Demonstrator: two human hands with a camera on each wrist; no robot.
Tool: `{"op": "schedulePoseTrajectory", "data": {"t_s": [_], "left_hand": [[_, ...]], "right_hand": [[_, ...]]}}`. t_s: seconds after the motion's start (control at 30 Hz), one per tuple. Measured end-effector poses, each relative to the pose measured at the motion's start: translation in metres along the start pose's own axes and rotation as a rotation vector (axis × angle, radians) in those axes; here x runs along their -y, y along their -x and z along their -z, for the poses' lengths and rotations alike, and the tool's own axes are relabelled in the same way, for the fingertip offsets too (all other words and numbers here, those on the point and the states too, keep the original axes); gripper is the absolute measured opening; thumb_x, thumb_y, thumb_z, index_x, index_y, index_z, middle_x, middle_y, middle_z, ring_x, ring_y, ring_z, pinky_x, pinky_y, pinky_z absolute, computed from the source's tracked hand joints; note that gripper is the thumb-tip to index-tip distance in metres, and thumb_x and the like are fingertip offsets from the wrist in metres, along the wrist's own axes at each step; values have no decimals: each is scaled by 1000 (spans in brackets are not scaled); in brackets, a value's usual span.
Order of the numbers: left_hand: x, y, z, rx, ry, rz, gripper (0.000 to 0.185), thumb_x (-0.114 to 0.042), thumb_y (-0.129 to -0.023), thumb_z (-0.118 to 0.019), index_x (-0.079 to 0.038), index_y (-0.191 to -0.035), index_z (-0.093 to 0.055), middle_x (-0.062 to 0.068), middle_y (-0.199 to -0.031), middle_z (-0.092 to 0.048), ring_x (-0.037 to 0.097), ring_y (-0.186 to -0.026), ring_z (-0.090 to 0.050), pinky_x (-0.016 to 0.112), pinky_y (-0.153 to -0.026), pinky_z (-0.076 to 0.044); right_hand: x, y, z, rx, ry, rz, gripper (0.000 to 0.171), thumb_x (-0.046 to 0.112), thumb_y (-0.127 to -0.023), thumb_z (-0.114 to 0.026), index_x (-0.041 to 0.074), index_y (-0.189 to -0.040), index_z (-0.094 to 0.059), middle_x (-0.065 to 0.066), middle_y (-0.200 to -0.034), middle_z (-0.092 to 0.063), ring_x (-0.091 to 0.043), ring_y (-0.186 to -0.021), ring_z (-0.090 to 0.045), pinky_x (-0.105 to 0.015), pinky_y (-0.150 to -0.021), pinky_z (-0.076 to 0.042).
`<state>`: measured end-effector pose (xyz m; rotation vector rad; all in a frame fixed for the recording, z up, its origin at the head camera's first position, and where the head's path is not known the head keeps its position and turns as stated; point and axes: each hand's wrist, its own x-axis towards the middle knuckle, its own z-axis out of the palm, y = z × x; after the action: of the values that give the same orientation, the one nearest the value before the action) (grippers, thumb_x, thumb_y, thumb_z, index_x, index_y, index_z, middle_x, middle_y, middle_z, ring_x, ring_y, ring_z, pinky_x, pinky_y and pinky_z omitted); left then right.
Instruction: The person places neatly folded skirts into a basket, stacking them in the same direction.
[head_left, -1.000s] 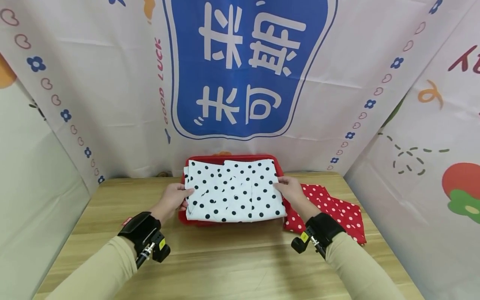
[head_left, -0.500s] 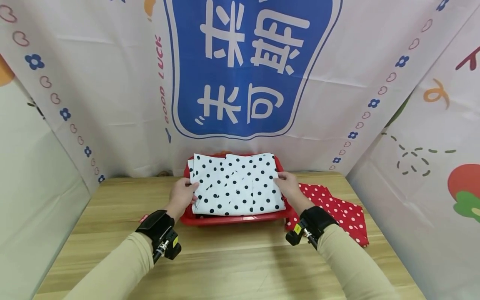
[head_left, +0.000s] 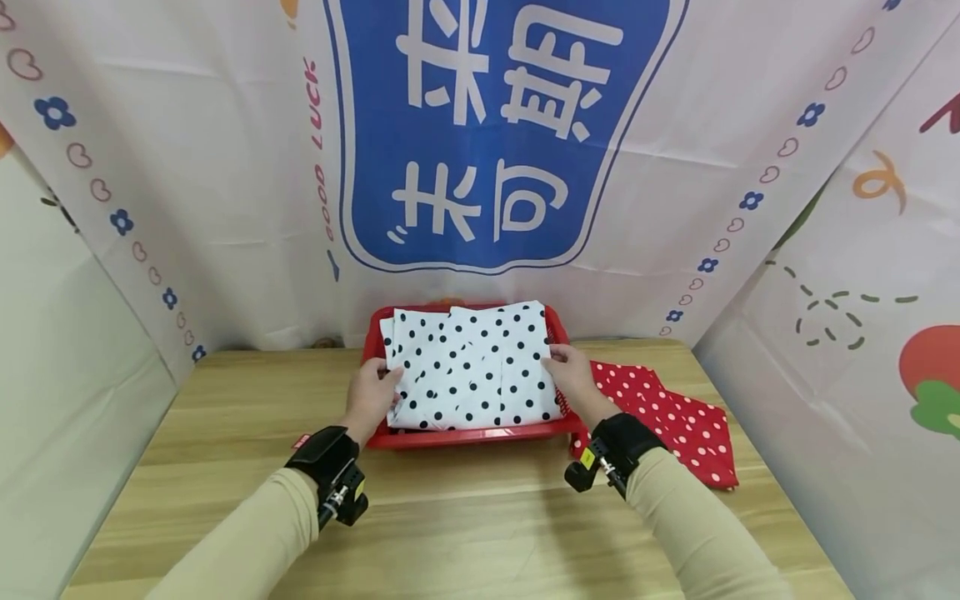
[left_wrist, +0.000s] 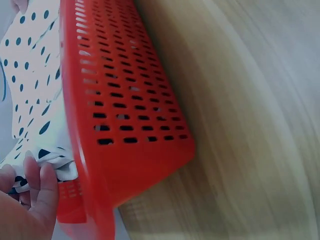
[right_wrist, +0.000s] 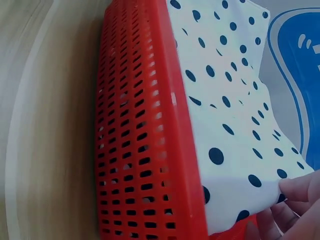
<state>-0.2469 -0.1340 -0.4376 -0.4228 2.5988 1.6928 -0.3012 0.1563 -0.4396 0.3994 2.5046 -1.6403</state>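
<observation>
A folded white cloth with black dots point(head_left: 472, 367) lies level across the top of a red plastic basket point(head_left: 480, 437), mostly inside its rim. At the cloth's left edge, my left hand point(head_left: 371, 393) pinches it, thumb on top. My right hand point(head_left: 574, 377) grips the opposite edge the same way. In the left wrist view the fingers point(left_wrist: 47, 187) bunch the cloth's corner just inside the basket wall point(left_wrist: 135, 172). The right wrist view has the thumb point(right_wrist: 297, 186) over the cloth edge, other fingers beneath. The basket's inside is mostly hidden under the cloth.
A folded red cloth with white dots point(head_left: 686, 421) lies on the wooden table point(head_left: 465, 517) right of the basket, partly behind the right forearm. A printed white curtain point(head_left: 255, 192) hangs close behind the basket. A small red tag point(head_left: 300, 441) shows beside the left wrist strap.
Both hands have carried the white dotted cloth slightly back and lowered it into the basket's opening. The basket's front rim, hidden earlier, now shows. The red cloth stays put.
</observation>
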Motion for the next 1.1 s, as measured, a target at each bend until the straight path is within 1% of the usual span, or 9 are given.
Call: {"op": "schedulePoseTrajectory", "data": {"t_s": [0.27,0.33,0.43,0.5,0.63,0.8,0.87,0.97,1.1], "left_hand": [[1,2,-8,5,1,-9,35,-15,-102,-50,6,-130,-48,19,-101,-54,20,-73,-56,23,-65,-47],[2,2,-9,4,11,-9,34,-13,-102,-50,6,-131,-49,21,-105,-55,23,-79,-59,26,-71,-51],[5,3,-11,17,25,-10,35,-10,-102,-48,6,-133,-49,23,-114,-55,29,-92,-61,33,-82,-54],[6,4,-10,33,41,-8,36,-9,-102,-47,6,-135,-47,24,-120,-54,32,-100,-60,37,-88,-53],[7,7,-5,73,67,-11,41,-13,-103,-46,6,-139,-41,26,-128,-51,36,-109,-56,42,-95,-49],[1,15,6,142,106,20,48,-18,-104,-44,5,-145,-34,26,-137,-45,38,-119,-49,48,-104,-42],[0,19,9,170,99,35,51,-20,-104,-43,6,-146,-31,27,-140,-41,39,-124,-45,49,-106,-39],[-2,25,12,198,69,34,53,-20,-104,-42,7,-147,-29,28,-144,-36,40,-129,-39,51,-108,-35],[-2,32,16,214,24,-2,54,-20,-104,-43,8,-147,-27,28,-148,-32,41,-134,-34,51,-110,-32]], "right_hand": [[-6,1,-4,-35,-8,-10,41,15,-98,-58,7,-138,-53,-15,-123,-56,-29,-106,-57,-41,-96,-49],[-7,1,-5,-42,-8,-13,40,13,-98,-58,8,-137,-54,-15,-122,-57,-29,-106,-56,-41,-96,-50],[-9,1,-6,-38,-12,-16,39,9,-97,-57,8,-137,-55,-14,-124,-57,-28,-110,-55,-40,-97,-49],[-10,2,-5,-25,-22,-13,39,8,-98,-56,9,-137,-55,-14,-127,-58,-28,-114,-54,-39,-99,-48],[-11,6,2,5,-55,-4,41,7,-98,-55,7,-139,-52,-16,-133,-56,-30,-122,-52,-41,-102,-45],[-10,15,11,9,-104,-5,43,8,-99,-54,6,-141,-49,-17,-135,-53,-31,-122,-51,-41,-101,-46],[-10,17,13,19,-111,-10,43,9,-99,-54,6,-142,-48,-17,-136,-53,-31,-120,-52,-41,-99,-47],[-11,20,15,43,-102,-5,44,8,-99,-53,4,-143,-46,-19,-137,-52,-32,-121,-52,-42,-99,-47],[-10,24,18,43,-73,23,44,8,-99,-53,3,-143,-46,-20,-139,-50,-33,-126,-48,-45,-103,-43]]}}
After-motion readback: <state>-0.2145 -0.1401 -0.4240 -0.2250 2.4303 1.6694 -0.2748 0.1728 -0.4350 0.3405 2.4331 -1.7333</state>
